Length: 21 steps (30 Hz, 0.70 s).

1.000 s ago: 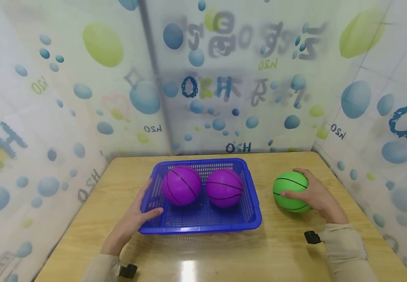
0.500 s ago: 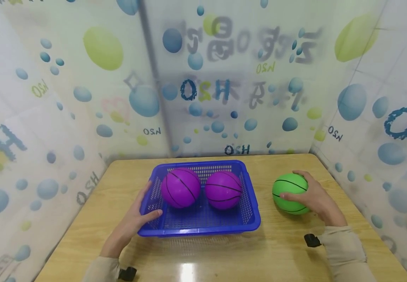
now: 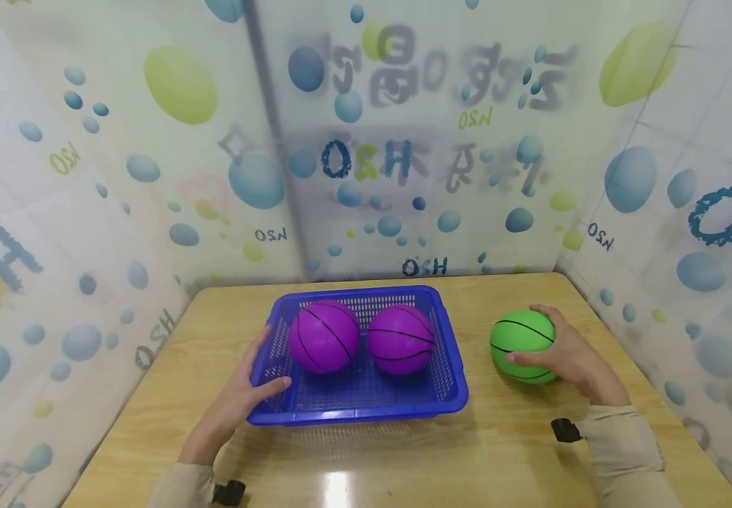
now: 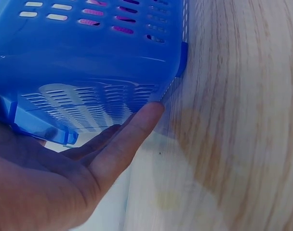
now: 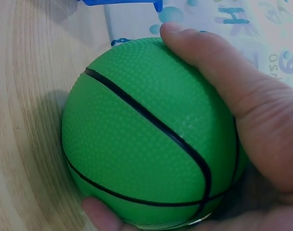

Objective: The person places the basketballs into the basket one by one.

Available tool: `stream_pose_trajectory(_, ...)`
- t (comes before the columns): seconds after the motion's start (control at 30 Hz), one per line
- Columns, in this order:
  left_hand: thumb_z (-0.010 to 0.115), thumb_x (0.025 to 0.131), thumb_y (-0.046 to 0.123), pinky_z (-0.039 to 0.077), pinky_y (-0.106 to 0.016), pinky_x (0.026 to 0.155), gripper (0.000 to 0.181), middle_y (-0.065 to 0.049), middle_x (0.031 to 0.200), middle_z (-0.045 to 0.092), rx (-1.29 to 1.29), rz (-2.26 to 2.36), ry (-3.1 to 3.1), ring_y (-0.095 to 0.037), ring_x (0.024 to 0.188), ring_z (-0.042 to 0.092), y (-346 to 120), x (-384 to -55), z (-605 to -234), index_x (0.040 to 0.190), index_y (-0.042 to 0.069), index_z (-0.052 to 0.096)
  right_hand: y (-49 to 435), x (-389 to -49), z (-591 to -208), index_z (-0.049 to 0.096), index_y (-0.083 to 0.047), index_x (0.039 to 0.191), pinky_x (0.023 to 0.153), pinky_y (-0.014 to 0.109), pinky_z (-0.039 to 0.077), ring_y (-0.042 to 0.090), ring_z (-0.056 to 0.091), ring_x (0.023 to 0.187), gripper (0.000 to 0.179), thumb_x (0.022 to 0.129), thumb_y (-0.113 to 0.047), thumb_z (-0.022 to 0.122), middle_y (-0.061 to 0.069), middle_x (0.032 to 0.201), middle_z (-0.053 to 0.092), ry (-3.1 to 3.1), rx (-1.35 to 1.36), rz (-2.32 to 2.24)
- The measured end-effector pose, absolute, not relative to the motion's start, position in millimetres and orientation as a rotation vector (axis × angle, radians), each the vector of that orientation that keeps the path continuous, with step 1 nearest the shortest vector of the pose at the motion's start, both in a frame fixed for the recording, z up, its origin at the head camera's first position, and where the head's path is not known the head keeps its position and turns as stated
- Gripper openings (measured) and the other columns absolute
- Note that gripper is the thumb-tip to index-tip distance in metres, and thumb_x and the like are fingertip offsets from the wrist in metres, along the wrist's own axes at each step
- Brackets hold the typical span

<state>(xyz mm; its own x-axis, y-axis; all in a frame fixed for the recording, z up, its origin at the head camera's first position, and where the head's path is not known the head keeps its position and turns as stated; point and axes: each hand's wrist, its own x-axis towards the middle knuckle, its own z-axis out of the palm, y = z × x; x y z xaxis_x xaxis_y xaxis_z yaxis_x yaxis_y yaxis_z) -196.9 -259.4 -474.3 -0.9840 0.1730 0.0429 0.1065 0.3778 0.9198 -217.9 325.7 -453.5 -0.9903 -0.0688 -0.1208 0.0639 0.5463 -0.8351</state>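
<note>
Two purple basketballs (image 3: pixel 324 336) lie side by side toward the back of a blue plastic basket (image 3: pixel 366 413). My left hand (image 3: pixel 239 395) holds the basket's left side, its thumb over the rim and its other fingers along the outside. In the left wrist view, the fingers (image 4: pixel 129 139) lie against the slotted outer wall. To the right of the basket, a small green basketball (image 3: pixel 521 346) with black lines sits on the table. My right hand (image 3: pixel 572 356) grips it from the right. In the right wrist view, thumb and a fingertip press opposite sides of the green basketball (image 5: pixel 146 130).
Everything stands on a light wooden table (image 3: pixel 404 466). A patterned curtain (image 3: pixel 366 212) rises right behind its back edge and along both sides. A strip of bare table separates the basket from the green ball. Each wrist wears a small black device (image 3: pixel 565 430).
</note>
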Motion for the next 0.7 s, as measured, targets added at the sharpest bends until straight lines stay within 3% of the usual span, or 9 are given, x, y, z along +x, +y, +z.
stream_pose_trajectory(0.3, 0.083, 0.098, 0.022, 0.009, -0.081, 0.129, 0.108, -0.017, 0.187, 0.004, 0.249, 1.718, 2.543, -0.055, 0.168, 0.008, -258.9, -198.2, -472.9, 0.181, 0.031, 0.013, 324.8, -213.6, -459.2, 0.008, -0.01, 0.178, 0.079, 0.044, 0.061, 0.053, 0.057, 0.128, 0.127, 0.09, -0.032, 0.097, 0.038, 0.16, 0.036, 2.687, 0.022, -1.474)
stream_pose_trajectory(0.53, 0.082, 0.098, 0.021, 0.007, -0.083, 0.128, 0.108, -0.016, 0.187, 0.006, 0.282, 1.708, 2.579, -0.054, 0.169, 0.005, -257.6, -197.9, -473.5, 0.181, 0.028, 0.014, 324.6, -212.6, -460.1, 0.012, -0.01, 0.177, 0.093, 0.051, 0.058, 0.055, 0.056, 0.132, 0.126, 0.089, -0.039, 0.097, 0.038, 0.16, 0.041, 2.791, 0.054, -1.428)
stream_pose_trajectory(0.7, 0.083, 0.098, 0.02, 0.007, -0.083, 0.128, 0.107, -0.016, 0.187, 0.007, 0.289, 1.709, 2.581, -0.054, 0.169, 0.007, -258.9, -197.2, -475.0, 0.181, 0.029, 0.015, 327.5, -207.6, -458.4, 0.01, -0.012, 0.178, 0.084, 0.044, 0.059, 0.054, 0.053, 0.133, 0.125, 0.091, -0.043, 0.094, 0.037, 0.162, 0.037, 2.815, 0.112, -1.484)
